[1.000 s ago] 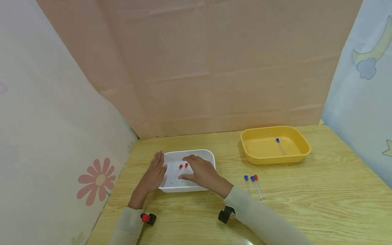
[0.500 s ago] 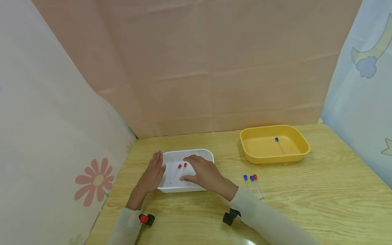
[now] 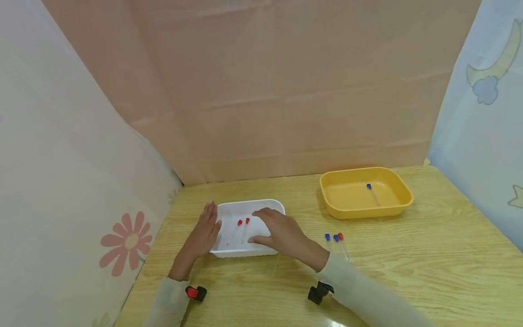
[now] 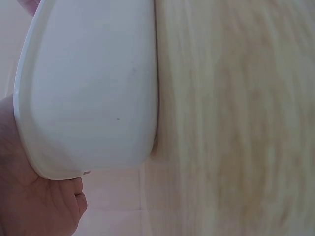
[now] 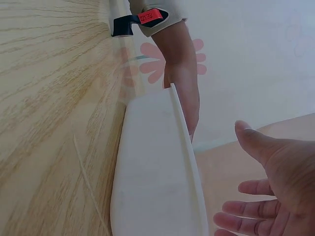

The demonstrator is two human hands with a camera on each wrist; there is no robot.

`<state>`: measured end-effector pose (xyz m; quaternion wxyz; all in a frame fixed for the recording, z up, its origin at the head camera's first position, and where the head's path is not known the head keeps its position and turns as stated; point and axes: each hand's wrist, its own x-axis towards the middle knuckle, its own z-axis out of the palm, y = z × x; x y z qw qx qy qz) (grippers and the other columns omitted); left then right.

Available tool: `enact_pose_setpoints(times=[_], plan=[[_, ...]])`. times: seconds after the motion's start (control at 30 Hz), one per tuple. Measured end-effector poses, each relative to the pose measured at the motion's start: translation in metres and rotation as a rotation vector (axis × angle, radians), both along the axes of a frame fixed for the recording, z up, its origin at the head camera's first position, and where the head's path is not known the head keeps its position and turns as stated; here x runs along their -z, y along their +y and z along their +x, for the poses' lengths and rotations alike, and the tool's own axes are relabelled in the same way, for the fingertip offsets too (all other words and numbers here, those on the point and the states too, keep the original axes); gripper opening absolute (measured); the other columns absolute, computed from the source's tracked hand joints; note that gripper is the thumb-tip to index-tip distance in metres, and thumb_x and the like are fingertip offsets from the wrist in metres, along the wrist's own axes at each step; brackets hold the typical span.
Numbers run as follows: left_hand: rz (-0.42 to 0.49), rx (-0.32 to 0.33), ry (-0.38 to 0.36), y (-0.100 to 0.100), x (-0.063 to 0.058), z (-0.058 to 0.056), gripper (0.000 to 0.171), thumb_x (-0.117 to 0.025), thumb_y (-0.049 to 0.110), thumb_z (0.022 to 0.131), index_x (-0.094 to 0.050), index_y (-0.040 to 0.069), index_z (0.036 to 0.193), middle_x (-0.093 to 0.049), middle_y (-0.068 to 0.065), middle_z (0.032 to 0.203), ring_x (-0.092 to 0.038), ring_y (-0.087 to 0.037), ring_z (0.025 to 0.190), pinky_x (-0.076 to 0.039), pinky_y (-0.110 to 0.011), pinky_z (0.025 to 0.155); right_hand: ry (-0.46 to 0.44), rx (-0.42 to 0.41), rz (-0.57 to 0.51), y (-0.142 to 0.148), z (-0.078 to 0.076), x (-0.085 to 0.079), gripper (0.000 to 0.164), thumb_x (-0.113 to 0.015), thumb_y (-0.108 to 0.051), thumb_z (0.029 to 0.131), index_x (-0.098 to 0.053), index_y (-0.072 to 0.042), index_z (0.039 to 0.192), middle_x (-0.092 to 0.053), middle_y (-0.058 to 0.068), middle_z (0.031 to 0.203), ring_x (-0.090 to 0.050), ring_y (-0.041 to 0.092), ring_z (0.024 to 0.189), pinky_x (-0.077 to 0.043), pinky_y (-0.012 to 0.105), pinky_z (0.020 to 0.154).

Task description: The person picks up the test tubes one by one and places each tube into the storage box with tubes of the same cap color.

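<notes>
- Red-capped tubes (image 3: 239, 223): two lie side by side, slightly apart, on the floor of the white tray (image 3: 245, 254), caps toward its far edge, clear ends toward its near edge.
- The white tray stands on the tabletop (image 3: 441, 236), toward its far left corner.
- The left hand (image 3: 204, 234) lies along the tray's left rim, fingers straight, not clenched. Too hard a push there could slide or tip the tray and set the tubes inside rolling.
- The right hand (image 3: 282, 231) is over the tray's right edge, thumb and fingers spread wide, gripping nothing. If it dips too low, it could knock the rim or sweep a tube aside.
- Two blue-capped tubes (image 3: 327, 237) and a third red-capped tube (image 3: 341, 237) lie on the tabletop, between the yellow tray (image 3: 365, 214) and the right sleeve (image 3: 367, 290), which partly covers them. A low forearm could brush them, and being round they may roll.
- That red cap sits right beside a blue one, so a careless pinch could take both.
- The yellow tray, by the tabletop's far edge, right of centre, holds a lone blue-capped tube (image 3: 369, 187); a bump to the tray could roll it.
</notes>
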<state>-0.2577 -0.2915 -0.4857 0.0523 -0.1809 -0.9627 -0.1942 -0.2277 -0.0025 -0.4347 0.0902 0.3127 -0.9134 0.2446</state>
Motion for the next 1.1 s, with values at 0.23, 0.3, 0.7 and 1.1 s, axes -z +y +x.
enact_pose_setpoints(times=[0.23, 0.3, 0.7, 1.1], plan=[[0.017, -0.010, -0.010, 0.001, 0.000, 0.001, 0.061, -0.036, 0.023, 0.112, -0.014, -0.011, 0.157, -0.007, -0.023, 0.167, -0.002, -0.041, 0.154, -0.013, -0.059, 0.121, 0.027, -0.003, -0.018, 0.011, 0.006, 0.003, 0.066, -0.076, -0.055, 0.085, -0.063, -0.012, 0.133, -0.065, 0.007, 0.131, -0.064, 0.025, 0.117, -0.057, 0.044, 0.086], [0.021, -0.012, -0.010, 0.001, 0.000, 0.001, 0.061, -0.037, 0.022, 0.111, -0.013, -0.011, 0.157, -0.007, -0.024, 0.167, -0.002, -0.042, 0.154, -0.013, -0.060, 0.121, 0.029, 0.001, -0.015, 0.014, 0.007, 0.003, 0.066, -0.076, -0.056, 0.086, -0.062, -0.012, 0.134, -0.064, 0.006, 0.131, -0.064, 0.024, 0.116, -0.057, 0.043, 0.085], [0.029, -0.012, -0.006, 0.000, 0.000, 0.000, 0.061, -0.037, 0.021, 0.111, -0.013, -0.011, 0.157, -0.009, -0.025, 0.167, 0.001, -0.039, 0.155, -0.012, -0.059, 0.121, 0.010, 0.044, -0.026, 0.033, 0.014, 0.000, 0.067, -0.076, -0.056, 0.085, -0.062, -0.013, 0.134, -0.064, 0.007, 0.133, -0.063, 0.026, 0.119, -0.057, 0.048, 0.084], [0.039, -0.005, -0.010, -0.001, 0.004, -0.001, 0.061, -0.036, 0.022, 0.112, -0.014, -0.011, 0.157, -0.005, -0.022, 0.167, 0.001, -0.039, 0.155, -0.011, -0.059, 0.121, 0.085, 0.035, -0.037, 0.053, 0.021, 0.008, 0.068, -0.076, -0.055, 0.084, -0.061, -0.012, 0.134, -0.064, 0.006, 0.132, -0.065, 0.024, 0.116, -0.058, 0.043, 0.080]])
